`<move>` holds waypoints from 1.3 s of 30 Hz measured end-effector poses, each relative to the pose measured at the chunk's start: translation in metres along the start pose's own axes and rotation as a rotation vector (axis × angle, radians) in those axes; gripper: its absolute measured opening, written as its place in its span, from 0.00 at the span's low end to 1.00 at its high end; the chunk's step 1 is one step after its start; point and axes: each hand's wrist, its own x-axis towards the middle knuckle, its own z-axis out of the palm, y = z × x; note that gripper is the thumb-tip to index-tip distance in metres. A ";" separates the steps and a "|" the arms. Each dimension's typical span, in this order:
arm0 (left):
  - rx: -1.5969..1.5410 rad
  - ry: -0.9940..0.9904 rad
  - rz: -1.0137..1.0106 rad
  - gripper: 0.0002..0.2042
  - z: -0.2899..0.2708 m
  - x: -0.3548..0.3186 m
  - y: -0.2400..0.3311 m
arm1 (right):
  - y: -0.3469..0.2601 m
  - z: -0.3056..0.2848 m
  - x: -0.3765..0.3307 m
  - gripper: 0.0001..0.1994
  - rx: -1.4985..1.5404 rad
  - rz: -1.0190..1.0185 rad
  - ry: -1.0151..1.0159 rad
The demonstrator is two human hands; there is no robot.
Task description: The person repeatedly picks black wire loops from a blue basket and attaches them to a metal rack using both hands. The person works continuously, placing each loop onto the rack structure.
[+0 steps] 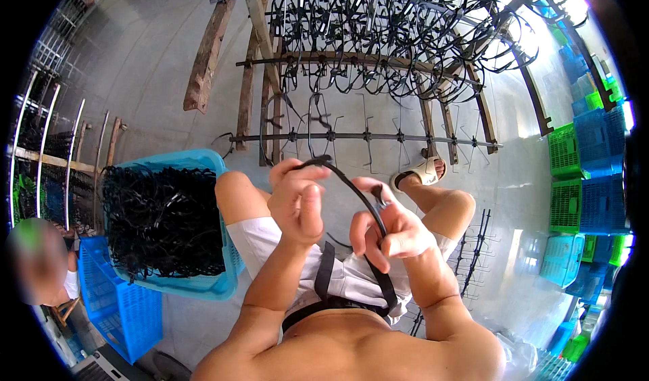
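A thin, curved black band [355, 190] arches between my two hands in front of my lap. My left hand [297, 202] is closed on its upper end, with the thumb raised. Lower down, my right hand [393, 229] grips the same band, its fingers bent around it. To my left stands a light-blue basket [233, 273], heaped with a tangle of similar black bands [165, 219]. Ahead of me, a hooked metal bar [365, 136] crosses low on a rack; a few black bands hang at its left end.
Many black bands [378, 22] crowd the rack's upper bars, held by wooden posts [209, 56]. A blue crate [132, 313] leans by the basket. Another person [40, 263] sits far left. Blue and green crates [602, 161] are stacked right. Hooked rods [476, 252] lie beside my leg.
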 end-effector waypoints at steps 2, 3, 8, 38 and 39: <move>0.000 -0.048 0.142 0.10 0.005 0.003 -0.006 | 0.005 -0.009 -0.011 0.37 0.119 -0.059 -0.069; 0.037 -0.093 0.200 0.10 0.004 0.006 -0.008 | 0.005 -0.005 -0.013 0.34 0.278 -0.087 -0.042; 0.084 -0.017 0.272 0.06 -0.002 0.013 -0.007 | -0.033 -0.010 -0.008 0.14 0.144 -0.302 0.352; 0.112 -0.029 -0.458 0.07 0.087 -0.048 -0.057 | 0.012 -0.134 0.079 0.05 -0.390 -0.257 0.797; 0.076 -0.048 -0.427 0.08 0.088 -0.048 -0.061 | 0.010 -0.131 0.078 0.05 -0.434 -0.252 0.815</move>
